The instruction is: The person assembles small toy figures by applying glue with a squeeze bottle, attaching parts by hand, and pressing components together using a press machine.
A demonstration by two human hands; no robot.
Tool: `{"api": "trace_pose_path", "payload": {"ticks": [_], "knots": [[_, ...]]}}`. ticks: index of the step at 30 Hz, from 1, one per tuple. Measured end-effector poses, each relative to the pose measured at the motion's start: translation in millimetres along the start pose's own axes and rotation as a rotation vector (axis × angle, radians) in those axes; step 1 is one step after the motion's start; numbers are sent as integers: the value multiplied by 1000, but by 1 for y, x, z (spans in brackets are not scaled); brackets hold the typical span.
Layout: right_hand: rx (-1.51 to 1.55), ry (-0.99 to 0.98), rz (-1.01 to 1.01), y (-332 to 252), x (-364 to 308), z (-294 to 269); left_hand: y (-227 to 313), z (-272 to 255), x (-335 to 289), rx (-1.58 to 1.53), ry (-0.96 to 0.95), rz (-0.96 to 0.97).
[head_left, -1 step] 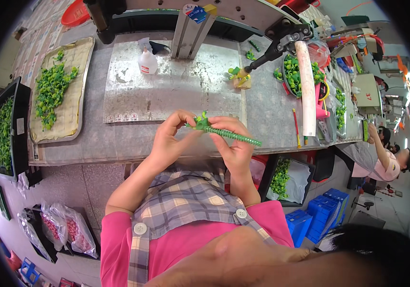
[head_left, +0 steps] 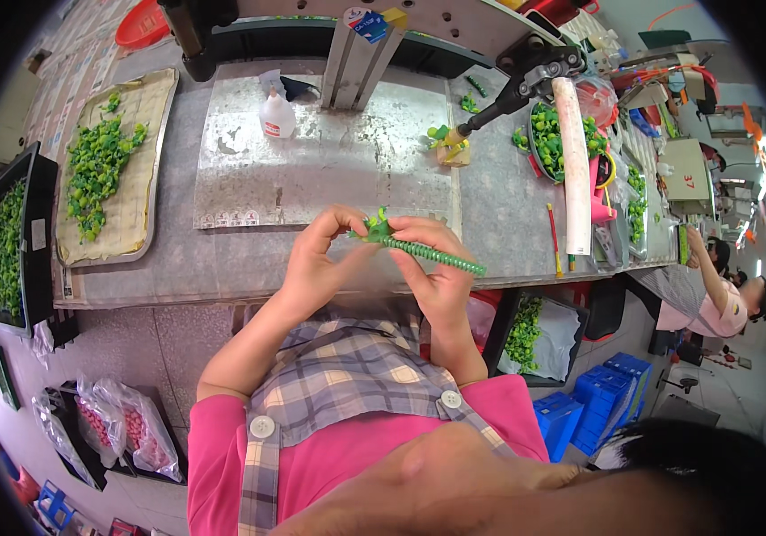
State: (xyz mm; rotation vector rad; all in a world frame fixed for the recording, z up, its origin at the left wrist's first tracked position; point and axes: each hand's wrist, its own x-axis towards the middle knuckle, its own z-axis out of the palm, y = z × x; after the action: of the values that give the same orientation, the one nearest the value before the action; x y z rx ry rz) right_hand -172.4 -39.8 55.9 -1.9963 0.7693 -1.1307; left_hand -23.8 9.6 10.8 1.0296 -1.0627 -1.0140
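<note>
Over the front edge of the workbench, my two hands meet around small green plastic parts. My left hand [head_left: 319, 256] pinches a small green leaf-shaped piece [head_left: 376, 226] between thumb and fingers. My right hand [head_left: 437, 268] grips a green ribbed strip [head_left: 441, 256], which sticks out to the right past the fingers. The strip's left end meets the leaf-shaped piece; fingers partly hide that spot, so I cannot tell whether they are joined. Beyond my hands lies a metal plate [head_left: 311, 174] on the bench, with a white squeeze bottle [head_left: 277, 116] on it.
Left is a tray [head_left: 161, 134] of green pieces, beside a black bin [head_left: 36, 232] of more. Ahead, a machine rod [head_left: 490, 112] reaches down to a small block [head_left: 454, 155]. Right lie a white tube [head_left: 572, 170] and red pencil [head_left: 554, 239]. A co-worker [head_left: 700, 290] is at far right.
</note>
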Motion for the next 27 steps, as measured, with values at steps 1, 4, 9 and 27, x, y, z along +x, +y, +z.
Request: {"api": "trace_pose_path", "payload": {"ticks": [1,4,9,27], "knots": [[-32,0,21,-3,1,1,6,0,1,133,7,63],[-78,-9,47,-4,0,2,11,1,2,317,37,163],[-92,-38,51,-1,-1,3,19,1,3,432,84,264],[-147,-50,5,-1,-2,4,22,4,5,498,116,402]]}}
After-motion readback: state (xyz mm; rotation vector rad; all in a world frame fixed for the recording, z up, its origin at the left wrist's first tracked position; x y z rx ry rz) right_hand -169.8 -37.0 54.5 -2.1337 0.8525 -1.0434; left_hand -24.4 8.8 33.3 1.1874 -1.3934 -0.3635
